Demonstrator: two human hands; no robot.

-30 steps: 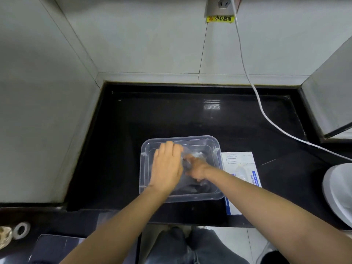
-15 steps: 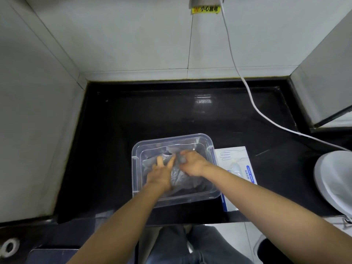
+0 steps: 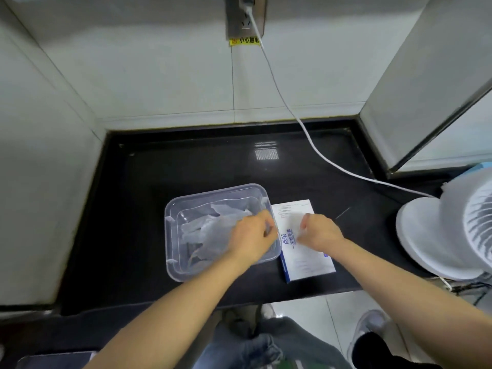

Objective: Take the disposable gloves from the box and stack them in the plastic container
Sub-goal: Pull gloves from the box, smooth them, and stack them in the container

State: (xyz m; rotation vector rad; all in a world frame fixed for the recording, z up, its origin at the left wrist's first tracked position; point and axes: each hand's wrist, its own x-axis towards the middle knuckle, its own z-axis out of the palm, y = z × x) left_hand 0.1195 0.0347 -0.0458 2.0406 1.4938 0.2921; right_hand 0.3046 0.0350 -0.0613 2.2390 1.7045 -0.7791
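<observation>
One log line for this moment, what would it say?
gloves: several in plastic container | left hand: at its right edge | right hand: curled over glove box | grasp: unclear

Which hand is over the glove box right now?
The right hand, fingers curled above the white box; the left hand is over the clear container, at its box-side edge.

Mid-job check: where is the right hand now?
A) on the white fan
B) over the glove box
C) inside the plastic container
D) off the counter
B: the right hand is over the glove box, while the left hand is over the plastic container.
</observation>
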